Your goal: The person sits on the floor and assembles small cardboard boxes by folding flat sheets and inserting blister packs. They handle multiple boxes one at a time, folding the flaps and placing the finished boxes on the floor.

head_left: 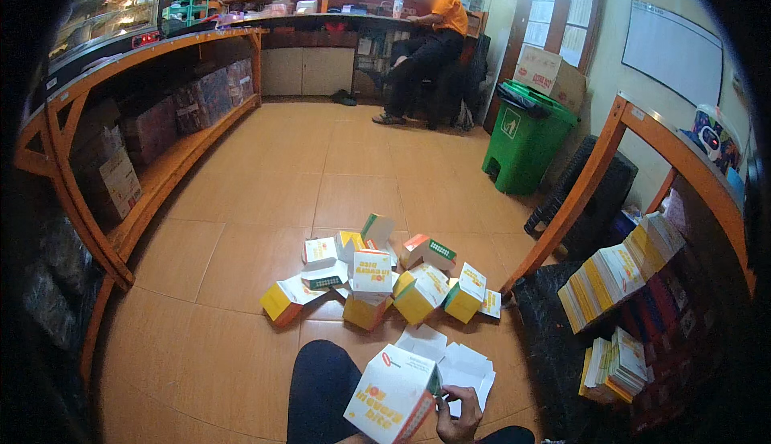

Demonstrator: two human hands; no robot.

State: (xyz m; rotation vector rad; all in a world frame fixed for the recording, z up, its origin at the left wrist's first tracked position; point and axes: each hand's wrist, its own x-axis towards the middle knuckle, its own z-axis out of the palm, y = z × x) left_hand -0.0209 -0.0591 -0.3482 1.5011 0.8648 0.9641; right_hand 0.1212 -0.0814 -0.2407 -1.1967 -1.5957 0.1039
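Note:
A white, yellow and orange carton box is tilted in front of my knees, its flaps folded out on the far right side. My right hand is closed at the box's right edge, thumb and fingers pinching a flap there. Only a sliver of my left hand seems to show at the lower edge beside the box; its fingers are hidden. Just beyond my knees, several folded cartons of the same kind lie in a loose heap on the tiled floor, some tipped over.
Stacks of flat cartons stand at right under an orange wooden frame. A long wooden shelf with boxes runs along the left. Farther off are a green bin and a seated person in an orange shirt at a counter.

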